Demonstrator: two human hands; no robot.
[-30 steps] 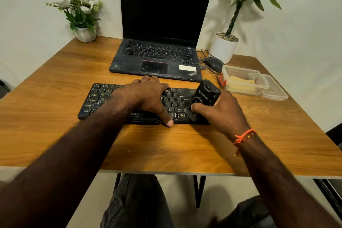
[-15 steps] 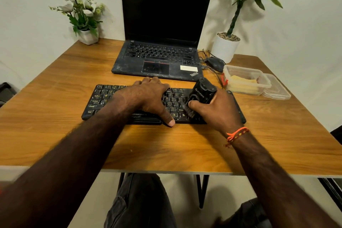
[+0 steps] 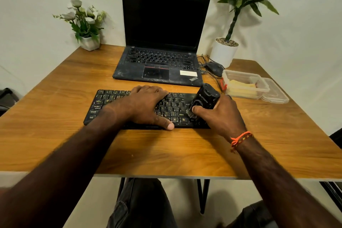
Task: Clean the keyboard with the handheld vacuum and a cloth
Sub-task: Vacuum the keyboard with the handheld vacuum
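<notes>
**Keyboard under vacuum, left hand bracing**

At the far-left corner of the tabletop (image 3: 55, 113), a warm wood-grain laminate with a pale edge band, I note a small faceted white pot of white flowers (image 3: 87, 24).

Toward the near edge, left of centre, lies the keyboard (image 3: 111, 102): a flat black slab with low, pale-lettered keys, its long side parallel to the near edge. My left hand (image 3: 146, 105) rests flat across its middle, fingers straight and spread, thumb tip at the board's near rim. It covers the central keys.

Behind it, at the far edge, stands an open laptop (image 3: 159, 46), matt black with a dark screen; the palm rest is scuffed and dusty and carries a white sticker.

On the right end of the keyboard my right hand (image 3: 220, 114) is wrapped around the handheld vacuum (image 3: 205, 98), a stubby black plastic body with rounded corners and a pale logo. Its nozzle end, tipped with what looks like a short brush, is angled down onto the keys, thumb laid across the front. Hand and vacuum hide the board's right end. An orange braided thread circles that wrist.

Just beyond the vacuum I see a black mouse (image 3: 214, 67) with tangled cables, then a clear plastic container (image 3: 244, 85) holding something pale yellow, its lid (image 3: 275, 94) just beside it. At the far-right corner stands a round white pot with a leafy green plant (image 3: 233, 24).
</notes>
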